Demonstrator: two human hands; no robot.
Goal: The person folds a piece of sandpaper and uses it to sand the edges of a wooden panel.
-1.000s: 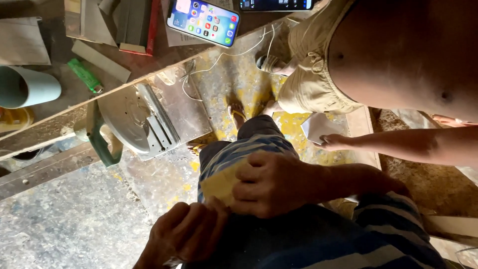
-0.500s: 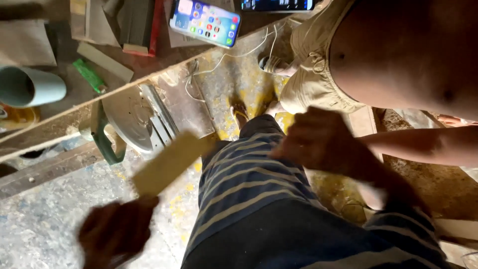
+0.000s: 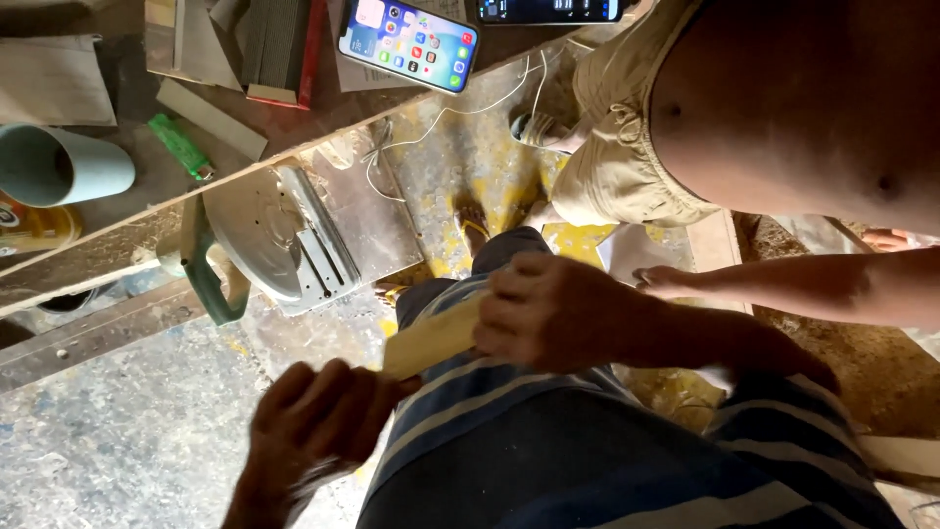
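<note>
The right hand (image 3: 548, 313) covers one end of the yellow strip (image 3: 426, 341). The left hand (image 3: 318, 416) is blurred; the second phone (image 3: 548, 10) is cut by the top edge.

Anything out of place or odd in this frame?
A circular saw lies on its side on the dusty floor under the bench edge, a loose white cord trailing nearby. The right hand and left hand hold a yellowish strip against the striped lap.

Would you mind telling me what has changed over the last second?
Half a second ago the left hand swung the yellow strip out left while the right hand lifted away. Now the strip is back across the striped lap, with both hands on it. The saw, phone and bystander stayed put.
</note>
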